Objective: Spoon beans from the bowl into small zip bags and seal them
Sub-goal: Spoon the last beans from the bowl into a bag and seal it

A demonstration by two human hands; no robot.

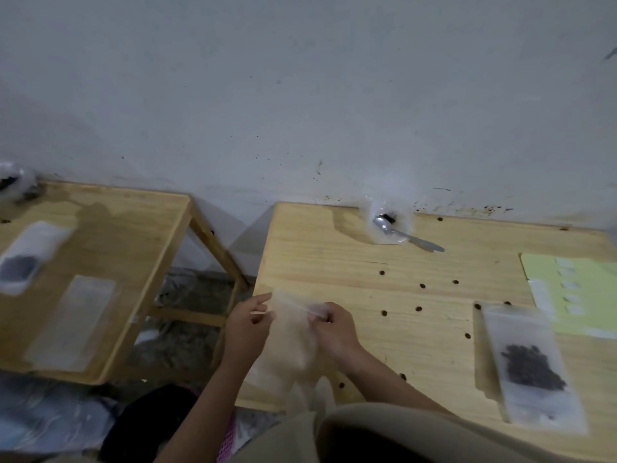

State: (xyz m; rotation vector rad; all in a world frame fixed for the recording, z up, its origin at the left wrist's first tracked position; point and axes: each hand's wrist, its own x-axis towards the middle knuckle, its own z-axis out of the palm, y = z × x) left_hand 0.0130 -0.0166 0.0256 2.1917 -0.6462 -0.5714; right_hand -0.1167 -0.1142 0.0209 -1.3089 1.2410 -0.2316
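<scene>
While two bags lie on the smaller desk (pixel 140 228) at the left, one holding dark beans (pixel 25 259) and one flat and clear (pixel 75 324), the left hand (pixel 248 325) pinches the top left edge of an empty zip bag (pixel 287 335). The right hand (pixel 334 329) pinches its top right edge, so the bag hangs between both grips over the near edge of the main desk (pixel 334 262). Farther back, a spoon (pixel 405 233) rests in a clear bowl (pixel 389 222). Loose beans (pixel 422 286) dot the wood. At the right lies a filled bag (pixel 531 365).
</scene>
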